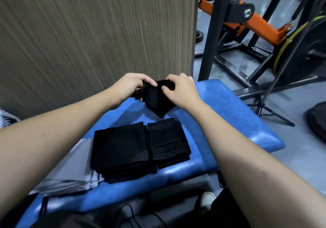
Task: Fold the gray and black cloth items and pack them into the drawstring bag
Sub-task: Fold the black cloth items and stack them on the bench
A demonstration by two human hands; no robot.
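Two hands hold one soft black cloth item (157, 98) at the far end of the blue padded tabletop (220, 102): the left hand (131, 86) pinches its upper left edge with curled fingers, and the right hand (180, 90) grips its upper right edge likewise, with the cloth's lower corner hanging to the pad. Two folded black cloth stacks sit nearer the person, side by side and touching: a larger stack (121, 150) on the left and a smaller stack (168, 143) on the right. One flat gray and white fabric piece (70, 174) lies under the larger stack's left edge, reaching the pad's left side. Blue pad shows bare to the right of the stacks. Whether any item is the drawstring bag cannot be told. No legible writing.
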